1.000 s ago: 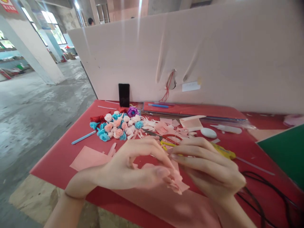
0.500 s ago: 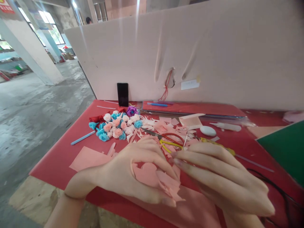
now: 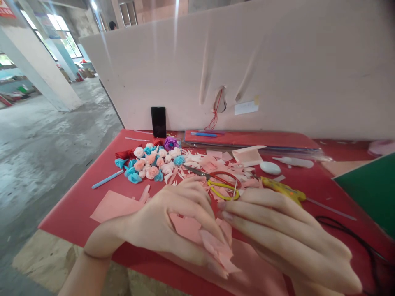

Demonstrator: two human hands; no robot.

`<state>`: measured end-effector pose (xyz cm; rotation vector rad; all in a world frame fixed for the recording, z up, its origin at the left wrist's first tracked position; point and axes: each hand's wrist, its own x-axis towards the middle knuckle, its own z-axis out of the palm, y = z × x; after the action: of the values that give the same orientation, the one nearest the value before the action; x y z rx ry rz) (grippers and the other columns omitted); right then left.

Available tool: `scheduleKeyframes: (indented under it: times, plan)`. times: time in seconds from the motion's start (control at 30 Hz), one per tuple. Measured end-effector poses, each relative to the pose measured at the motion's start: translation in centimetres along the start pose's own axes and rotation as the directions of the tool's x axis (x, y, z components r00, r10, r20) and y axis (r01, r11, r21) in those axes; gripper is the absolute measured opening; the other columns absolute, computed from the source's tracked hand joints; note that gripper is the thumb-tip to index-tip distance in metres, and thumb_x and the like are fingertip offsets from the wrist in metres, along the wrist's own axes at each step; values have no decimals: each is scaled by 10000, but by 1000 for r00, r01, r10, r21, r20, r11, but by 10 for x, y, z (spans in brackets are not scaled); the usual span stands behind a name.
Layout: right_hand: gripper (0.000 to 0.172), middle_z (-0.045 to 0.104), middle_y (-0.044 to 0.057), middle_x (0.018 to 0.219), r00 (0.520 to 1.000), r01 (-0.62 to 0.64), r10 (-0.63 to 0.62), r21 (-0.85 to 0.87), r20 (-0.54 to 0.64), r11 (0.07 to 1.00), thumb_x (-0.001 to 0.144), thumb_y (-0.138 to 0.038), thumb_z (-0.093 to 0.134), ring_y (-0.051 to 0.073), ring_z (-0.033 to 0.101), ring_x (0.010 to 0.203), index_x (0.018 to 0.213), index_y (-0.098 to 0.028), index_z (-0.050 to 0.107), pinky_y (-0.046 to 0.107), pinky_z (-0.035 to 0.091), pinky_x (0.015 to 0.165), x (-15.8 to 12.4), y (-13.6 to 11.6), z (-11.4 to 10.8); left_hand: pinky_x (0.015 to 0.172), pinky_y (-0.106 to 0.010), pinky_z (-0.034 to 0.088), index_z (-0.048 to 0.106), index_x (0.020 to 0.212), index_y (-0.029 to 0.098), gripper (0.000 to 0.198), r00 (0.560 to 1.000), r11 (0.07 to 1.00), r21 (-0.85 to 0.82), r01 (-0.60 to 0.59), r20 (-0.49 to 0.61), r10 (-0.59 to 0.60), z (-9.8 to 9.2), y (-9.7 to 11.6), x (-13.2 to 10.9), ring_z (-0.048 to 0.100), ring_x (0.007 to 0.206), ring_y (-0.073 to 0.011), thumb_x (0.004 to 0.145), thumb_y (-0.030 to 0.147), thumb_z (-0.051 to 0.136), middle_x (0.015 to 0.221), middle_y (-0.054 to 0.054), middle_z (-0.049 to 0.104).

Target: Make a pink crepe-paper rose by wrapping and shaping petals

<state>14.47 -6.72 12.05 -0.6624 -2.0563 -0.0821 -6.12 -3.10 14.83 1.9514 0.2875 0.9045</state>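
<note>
My left hand is curved around cut pink paper pieces, pinching them between thumb and fingers above the table. My right hand is beside it, its fingers pressed together and their tips close to the upper edge of that paper. The right thumb is hidden, so whatever it may grip does not show. Just beyond the hands lie scissors with red and yellow handles, partly covered by the fingers. A larger pink paper sheet rests under the hands, and another pink sheet lies to the left.
Small paper roses in blue, white and pink are heaped at the back left, beside pink scraps. A phone leans on the white panel. A yellow glue gun and a white oval object are at right.
The pink paper in my left hand has tilted and shifted slightly downward, and its thumb has lowered. My right hand has moved slightly down, uncovering more of the glue gun.
</note>
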Motion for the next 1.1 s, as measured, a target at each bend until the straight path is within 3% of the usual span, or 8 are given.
scheduleKeyframes:
  times: [0.2, 0.33, 0.4, 0.53, 0.67, 0.9, 1.1]
  plan:
    - [191, 734, 52, 924, 999, 16, -15, -38, 49, 999, 904, -102, 519, 169, 672, 854, 1018, -173, 655, 311, 570, 785, -3, 1, -1, 703, -245, 437, 626, 645, 131, 169, 1000, 998, -52, -17, 4, 17, -1, -2, 0, 542, 668, -100, 687, 146, 790, 672, -23, 694]
    - [169, 741, 33, 809, 999, 37, -37, 14, -32, 999, 844, -67, 577, 166, 662, 738, 907, -194, 669, 286, 565, 614, 9, 7, 8, 697, -239, 449, 616, 675, 158, 182, 998, 994, -111, -3, -69, -5, 1, -8, 1, 562, 678, -102, 676, 155, 798, 669, 6, 668]
    - [210, 735, 13, 772, 989, -39, 59, 146, -139, 989, 802, -28, 595, 164, 649, 703, 865, -213, 673, 289, 550, 593, 12, 11, 17, 701, -248, 461, 643, 743, 174, 143, 989, 983, -180, 35, -132, -59, 2, -13, 1, 576, 706, -115, 718, 234, 771, 712, 2, 661]
    - [257, 716, -42, 730, 887, -275, 412, 477, -209, 835, 724, -28, 638, 151, 637, 649, 757, -277, 693, 303, 546, 628, 11, 18, 34, 754, -279, 503, 699, 910, 214, 207, 961, 921, -359, 151, -165, -222, 3, -18, 2, 622, 805, -150, 870, 384, 590, 843, -25, 678]
    - [223, 707, -36, 675, 803, -412, 582, 587, -128, 697, 667, -56, 672, 171, 641, 620, 644, -278, 681, 309, 552, 587, 6, 20, 41, 816, -277, 531, 723, 982, 278, 169, 956, 873, -462, 157, -149, -251, 4, -19, 4, 648, 893, -157, 873, 320, 601, 887, 9, 707]
    - [132, 663, -12, 565, 668, -535, 743, 717, 36, 447, 676, -265, 762, 159, 596, 487, 592, -246, 662, 289, 508, 450, 1, 22, 56, 906, -276, 516, 709, 907, 212, 123, 945, 892, -420, 166, -190, -265, 8, -20, 7, 650, 987, -157, 837, 166, 619, 929, -9, 724]
    - [82, 700, -22, 630, 633, -485, 772, 804, 51, 345, 658, -248, 781, 151, 645, 541, 676, -259, 702, 277, 560, 520, 4, 17, 63, 800, -264, 524, 673, 853, 181, 59, 937, 930, -337, 145, -254, -238, 8, -25, 8, 640, 894, -146, 798, 162, 661, 865, -16, 683]
